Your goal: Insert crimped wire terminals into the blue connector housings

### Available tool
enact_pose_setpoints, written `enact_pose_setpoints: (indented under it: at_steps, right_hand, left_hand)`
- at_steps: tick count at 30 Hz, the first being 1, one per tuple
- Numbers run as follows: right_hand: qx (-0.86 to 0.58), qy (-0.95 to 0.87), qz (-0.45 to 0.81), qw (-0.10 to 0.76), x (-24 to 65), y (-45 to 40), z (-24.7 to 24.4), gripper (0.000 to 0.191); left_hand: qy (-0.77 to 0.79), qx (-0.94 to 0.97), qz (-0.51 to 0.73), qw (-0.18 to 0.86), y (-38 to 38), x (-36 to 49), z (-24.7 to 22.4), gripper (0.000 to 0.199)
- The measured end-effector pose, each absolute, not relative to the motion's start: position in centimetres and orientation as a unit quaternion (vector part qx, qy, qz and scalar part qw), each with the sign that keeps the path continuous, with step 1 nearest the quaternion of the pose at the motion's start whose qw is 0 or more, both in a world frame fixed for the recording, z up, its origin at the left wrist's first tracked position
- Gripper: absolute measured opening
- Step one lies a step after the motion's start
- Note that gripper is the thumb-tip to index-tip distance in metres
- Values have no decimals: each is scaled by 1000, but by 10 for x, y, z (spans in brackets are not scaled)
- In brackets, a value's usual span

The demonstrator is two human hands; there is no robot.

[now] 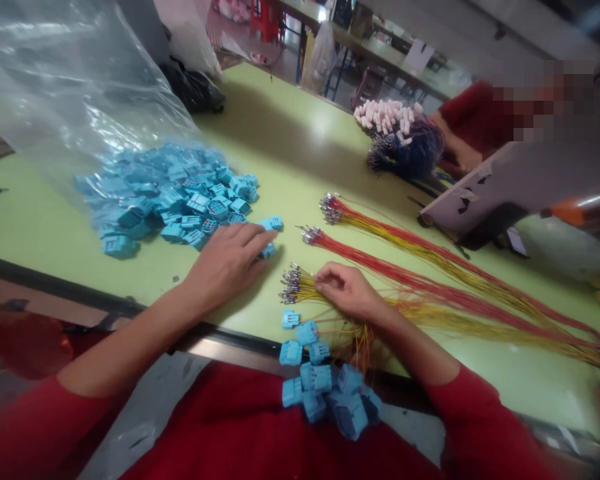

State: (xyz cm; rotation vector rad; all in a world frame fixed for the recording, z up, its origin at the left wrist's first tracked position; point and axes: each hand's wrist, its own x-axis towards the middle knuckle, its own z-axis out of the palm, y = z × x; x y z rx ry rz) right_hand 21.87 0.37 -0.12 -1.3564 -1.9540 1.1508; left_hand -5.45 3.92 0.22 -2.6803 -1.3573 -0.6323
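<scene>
My left hand [233,260] lies at the right edge of a large pile of blue connectors [180,193], its fingers over a few loose ones; what it holds, if anything, is hidden. My right hand [345,287] is closed with thumb and fingertips pinched at the yellow wires [307,285], just behind their metal terminals. Below it, several blue connectors with wires [307,377] hang in a cluster over the table's front edge. Behind my right hand run a bundle of red wires [365,257] and a red and yellow bundle [395,230], terminals pointing left.
A clear plastic bag [80,87] partly covers the connector pile. A black bag [195,90] is behind it. Across the green table [265,113], a person in red sits near a bundle with pink connectors [387,117]. A grey panel [495,180] stands at the right.
</scene>
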Motion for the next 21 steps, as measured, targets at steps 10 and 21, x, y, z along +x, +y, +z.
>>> enact_pose_setpoints:
  at_steps: [10,21]
  right_hand:
    - [-510,-651,476,300,207,2,16,25]
    - [-517,-664,377,387,208,-14,24,16]
  left_hand:
    - [-398,-904,-151,-45,57,-63,0,38]
    - [-414,-755,-328,-388,19,-40,14,33]
